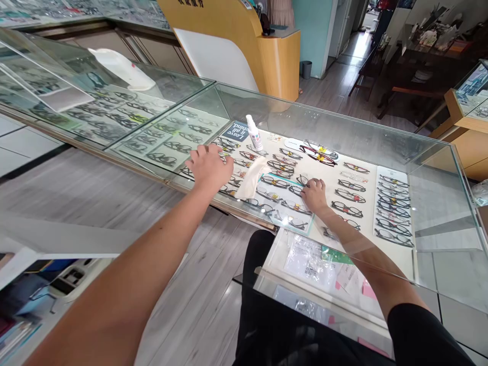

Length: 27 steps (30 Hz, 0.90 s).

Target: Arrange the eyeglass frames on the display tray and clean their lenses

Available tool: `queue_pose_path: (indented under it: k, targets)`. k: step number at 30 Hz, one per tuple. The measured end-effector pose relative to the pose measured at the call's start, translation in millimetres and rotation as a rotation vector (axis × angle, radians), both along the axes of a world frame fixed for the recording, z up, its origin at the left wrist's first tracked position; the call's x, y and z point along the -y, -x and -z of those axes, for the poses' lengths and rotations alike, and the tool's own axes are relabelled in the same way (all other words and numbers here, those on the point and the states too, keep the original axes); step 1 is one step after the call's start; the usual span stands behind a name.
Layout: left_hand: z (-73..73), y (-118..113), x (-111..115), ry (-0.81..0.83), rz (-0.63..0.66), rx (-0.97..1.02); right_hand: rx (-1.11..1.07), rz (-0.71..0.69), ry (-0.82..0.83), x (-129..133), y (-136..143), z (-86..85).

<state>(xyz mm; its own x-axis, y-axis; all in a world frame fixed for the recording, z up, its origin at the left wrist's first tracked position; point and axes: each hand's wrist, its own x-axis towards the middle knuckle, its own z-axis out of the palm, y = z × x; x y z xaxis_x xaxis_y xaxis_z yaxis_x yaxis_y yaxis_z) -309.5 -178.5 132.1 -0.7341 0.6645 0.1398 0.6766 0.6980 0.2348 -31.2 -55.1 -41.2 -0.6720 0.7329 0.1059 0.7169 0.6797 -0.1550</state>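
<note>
My left hand (211, 165) rests on the glass top of the display case, fingers spread and nothing held. My right hand (315, 196) reaches inside the case, fingers curled at a pair of dark-framed eyeglasses (302, 180) that sits slightly tilted; the fingertips are partly hidden. Just left of it, more eyeglasses (276, 181) lie in rows on a white, blue-edged panel. Between my hands, a cream cloth (251, 179) and a white spray bottle (254, 134) are on the glass. Red-framed eyeglasses (318, 155) stand out farther back.
A sliding drawer (282, 254) with papers and plastic packets is pulled out before my legs. Further display cases (141, 109) with eyeglasses run off to the left, a white plastic piece (124, 70) on top. A wooden counter (280, 66) stands behind; a white shelf (68, 236) is at lower left.
</note>
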Motion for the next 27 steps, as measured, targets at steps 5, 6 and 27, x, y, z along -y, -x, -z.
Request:
queue_pose_path:
  k: [5,6,27]
  targets:
    - [-4.1,-2.0,-0.4,0.013,-0.010,0.013,0.002,0.004,0.008,1.9,-2.1,-1.6]
    - [-4.4,-2.2,-0.6,0.016,-0.011,0.014,0.002,0.005,0.010,2.1,-2.2,-1.8]
    - [8.5,5.8,-2.6,-0.021,-0.029,-0.037,-0.076,0.058,0.072,0.8,-2.9,-9.7]
